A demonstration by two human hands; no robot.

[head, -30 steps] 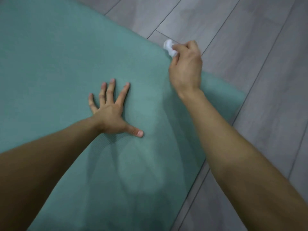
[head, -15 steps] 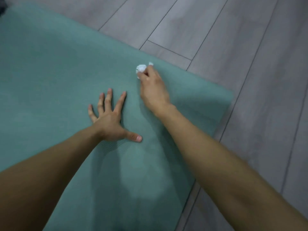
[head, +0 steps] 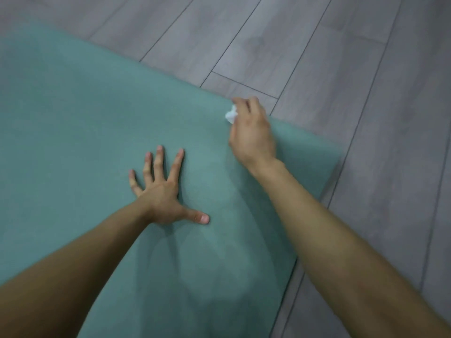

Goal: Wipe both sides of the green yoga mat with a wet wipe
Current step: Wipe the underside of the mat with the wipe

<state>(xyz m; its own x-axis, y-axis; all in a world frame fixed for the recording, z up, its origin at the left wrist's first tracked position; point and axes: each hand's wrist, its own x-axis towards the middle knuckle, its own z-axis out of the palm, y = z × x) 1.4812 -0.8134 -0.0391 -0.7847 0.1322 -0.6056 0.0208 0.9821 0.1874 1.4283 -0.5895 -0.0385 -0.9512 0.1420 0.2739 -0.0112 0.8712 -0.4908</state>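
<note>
While the green yoga mat (head: 97, 142) lies flat on the grey plank floor (head: 366, 69), it looks soft, light and floppy, best lifted by its near corner for flipping. Pinching a crumpled wet wipe (head: 230, 115), the right hand (head: 251, 132) works the far edge; the left hand (head: 161, 191) presses down, fingers spread.

Flat teal-green foam yoga mat (head: 85, 132) spread on the floor, fine-textured, lying diagonally; its far edge runs from upper left down to a corner at right, the right edge returning toward the near side. Faint paler patch on the near part. Small crumpled white wet wipe (head: 230, 115) bunched tight, at the mat's far edge near the right corner.
</note>
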